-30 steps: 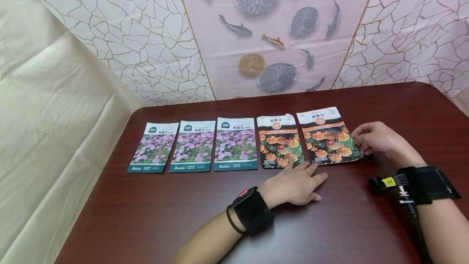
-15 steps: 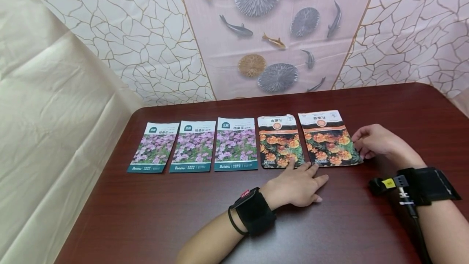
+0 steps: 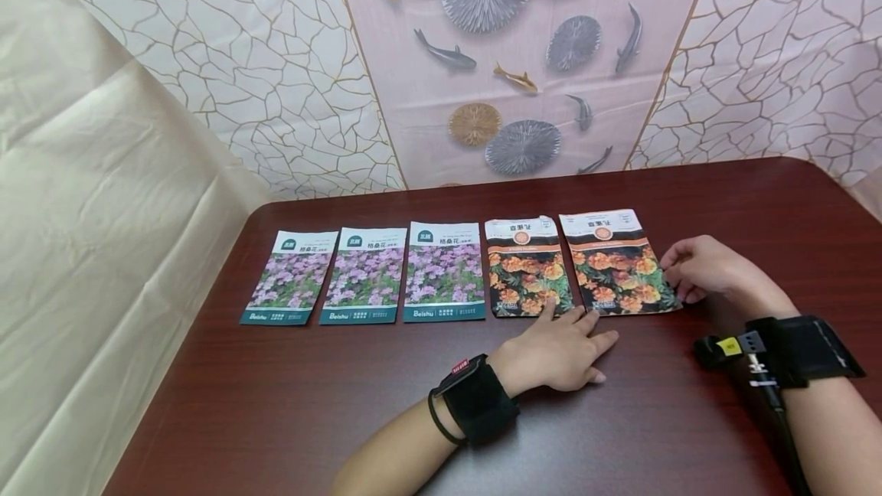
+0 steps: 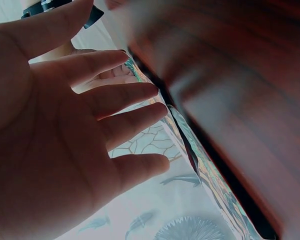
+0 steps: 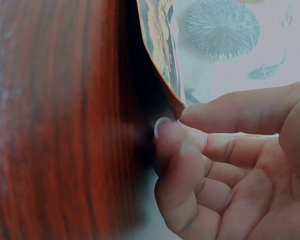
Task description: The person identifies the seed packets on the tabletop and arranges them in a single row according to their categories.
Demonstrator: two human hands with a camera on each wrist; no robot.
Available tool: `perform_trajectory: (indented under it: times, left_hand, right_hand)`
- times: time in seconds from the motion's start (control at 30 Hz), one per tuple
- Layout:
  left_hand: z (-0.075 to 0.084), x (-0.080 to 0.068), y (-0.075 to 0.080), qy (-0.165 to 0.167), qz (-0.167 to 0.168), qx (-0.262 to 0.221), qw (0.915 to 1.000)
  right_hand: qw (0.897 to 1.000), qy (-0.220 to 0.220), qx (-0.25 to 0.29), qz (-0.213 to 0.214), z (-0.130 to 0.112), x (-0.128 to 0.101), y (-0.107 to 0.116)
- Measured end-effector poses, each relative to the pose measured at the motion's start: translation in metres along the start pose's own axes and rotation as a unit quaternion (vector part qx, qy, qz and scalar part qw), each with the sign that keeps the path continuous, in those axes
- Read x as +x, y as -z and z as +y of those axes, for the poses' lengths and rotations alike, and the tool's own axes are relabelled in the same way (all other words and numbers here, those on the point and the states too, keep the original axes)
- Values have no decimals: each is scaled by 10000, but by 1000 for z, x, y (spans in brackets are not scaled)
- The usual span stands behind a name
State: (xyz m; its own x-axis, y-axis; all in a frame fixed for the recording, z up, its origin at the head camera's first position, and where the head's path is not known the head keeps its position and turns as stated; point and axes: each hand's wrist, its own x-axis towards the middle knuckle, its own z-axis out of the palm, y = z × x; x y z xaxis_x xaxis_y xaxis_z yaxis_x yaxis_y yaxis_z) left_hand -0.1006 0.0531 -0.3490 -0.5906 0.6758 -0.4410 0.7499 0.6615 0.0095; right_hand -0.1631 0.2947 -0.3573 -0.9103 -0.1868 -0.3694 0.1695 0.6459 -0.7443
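Five flat seed packets lie in a row on the dark red table [image 3: 331, 404]. My right hand [image 3: 710, 270] pinches the lower right corner of the rightmost orange-flower seed packet [image 3: 616, 266]; the right wrist view has thumb and curled index finger at that corner. With fingers straight and spread, my left hand [image 3: 554, 347] lies at the near edges of this packet and the neighbouring orange-flower packet [image 3: 524, 259]. To their left are three purple-flower packets: one beside them [image 3: 444, 270], a middle packet [image 3: 365, 274] and a far-left packet [image 3: 289, 274].
Behind the table hangs a patterned cloth [image 3: 441, 128] with fish and round shapes. A cream fabric sheet [image 3: 103, 213] slopes down along the left side. A black wrist strap with a cable [image 3: 779, 404] is on my right forearm.
The rightmost orange-flower packet has shifted slightly toward me, its top edge now nearly level with the neighbouring packet's. My right hand has moved slightly nearer with it; my left hand has barely moved.
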Motion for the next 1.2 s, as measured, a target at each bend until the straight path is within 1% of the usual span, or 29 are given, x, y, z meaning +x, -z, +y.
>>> perform_trajectory:
  times: [0.47, 1.0, 1.2]
  left_hand:
    - [-1, -4, 1, -62, 41, -126, 9999]
    - [-1, -7, 2, -60, 96, -21, 9999]
    - [0, -5, 1, -18, 93, 29, 10000]
  right_hand:
    - [9999, -59, -100, 64, 0, -1, 2]
    - [9996, -21, -259, 66, -2, -2, 4]
    - [9995, -14, -324, 65, -3, -2, 3]
